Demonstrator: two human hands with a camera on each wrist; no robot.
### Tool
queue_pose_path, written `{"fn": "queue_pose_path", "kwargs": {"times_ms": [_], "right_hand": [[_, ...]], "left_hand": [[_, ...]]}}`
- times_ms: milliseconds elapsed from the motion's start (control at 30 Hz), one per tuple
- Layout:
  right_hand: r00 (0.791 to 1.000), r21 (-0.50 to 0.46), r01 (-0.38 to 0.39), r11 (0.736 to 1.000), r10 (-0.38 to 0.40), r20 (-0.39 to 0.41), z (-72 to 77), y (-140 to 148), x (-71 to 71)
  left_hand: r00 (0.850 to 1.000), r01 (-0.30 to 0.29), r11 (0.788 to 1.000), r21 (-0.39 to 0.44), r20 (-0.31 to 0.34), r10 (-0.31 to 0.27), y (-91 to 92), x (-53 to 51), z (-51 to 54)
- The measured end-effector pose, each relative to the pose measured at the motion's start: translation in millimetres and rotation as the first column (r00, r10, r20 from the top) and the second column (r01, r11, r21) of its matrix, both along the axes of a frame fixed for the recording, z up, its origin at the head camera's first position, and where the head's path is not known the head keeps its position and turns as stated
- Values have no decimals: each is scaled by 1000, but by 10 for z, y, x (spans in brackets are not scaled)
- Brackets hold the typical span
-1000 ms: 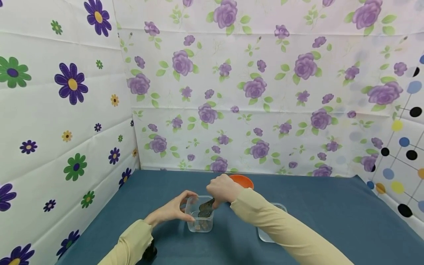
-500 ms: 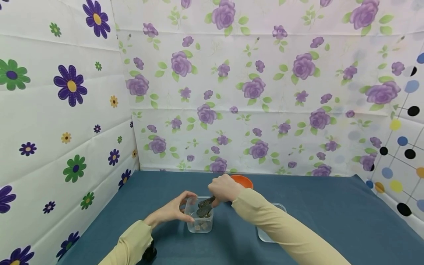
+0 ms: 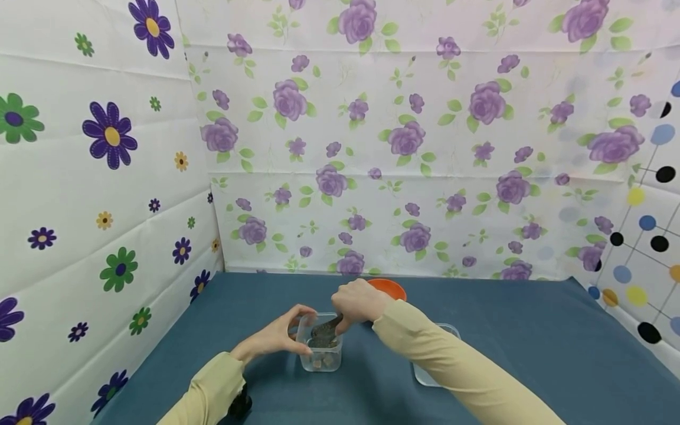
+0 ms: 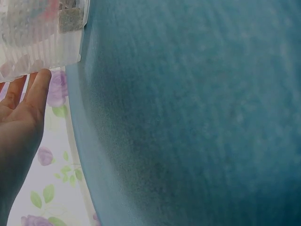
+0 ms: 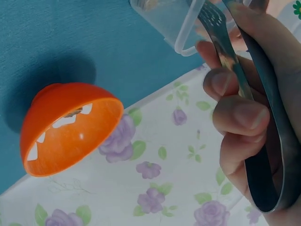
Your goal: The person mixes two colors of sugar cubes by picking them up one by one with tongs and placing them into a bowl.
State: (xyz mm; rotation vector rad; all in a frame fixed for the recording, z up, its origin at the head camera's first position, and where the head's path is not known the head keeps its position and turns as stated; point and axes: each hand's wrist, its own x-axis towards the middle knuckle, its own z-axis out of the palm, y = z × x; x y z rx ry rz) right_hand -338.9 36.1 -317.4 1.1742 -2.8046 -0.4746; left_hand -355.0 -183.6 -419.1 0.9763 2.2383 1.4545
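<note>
Two grips of mine work at the lower middle of the head view: my left grip (image 3: 278,333) spans the clear container (image 3: 321,353) between thumb and fingers, and my right grip (image 3: 361,301) is curled round the metal tongs (image 3: 323,334), whose ends reach inside it. Small pale pieces (image 3: 317,364) lie low in the container. A piece caught on the rim could, I judge, drop onto the blue bench (image 3: 504,342); leaning the tongs on one wall could tip so light a box. The orange bowl (image 3: 388,288) peeks out above and right of my right grip, so my wrist might knock it.

In the left wrist view, the container sits upper left, thin-walled, see-through and ribbed, a squarish grey-brown piece showing through. My fingertips touch its side.

In the right wrist view, the tongs run down the right side, a shiny bent strip with one slotted tip, arms apart. I cannot tell whether they pinch anything; too loose a squeeze would likely let a piece slip.
</note>
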Motion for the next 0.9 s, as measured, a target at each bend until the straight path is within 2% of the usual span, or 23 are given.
{"fn": "queue_pose_path", "kwargs": {"times_ms": [167, 367, 567, 767, 900], "right_hand": [[999, 23, 5, 1000, -6, 41, 4, -22, 14], [1000, 48, 4, 999, -5, 16, -31, -56, 30], [1000, 64, -13, 998, 13, 3, -39, -59, 28], [1000, 28, -26, 999, 25, 18, 29, 9, 27], [996, -49, -90, 995, 91, 19, 79, 109, 27]], "left_hand": [[1000, 5, 1000, 11, 11, -5, 2, 8, 19], [1000, 13, 1000, 10, 5, -13, 5, 28, 30], [1000, 16, 1000, 20, 4, -17, -6, 8, -2], [1000, 1, 1000, 4, -2, -1, -7, 8, -2], [1000, -4, 1000, -2, -1, 4, -5, 5, 1]]}}
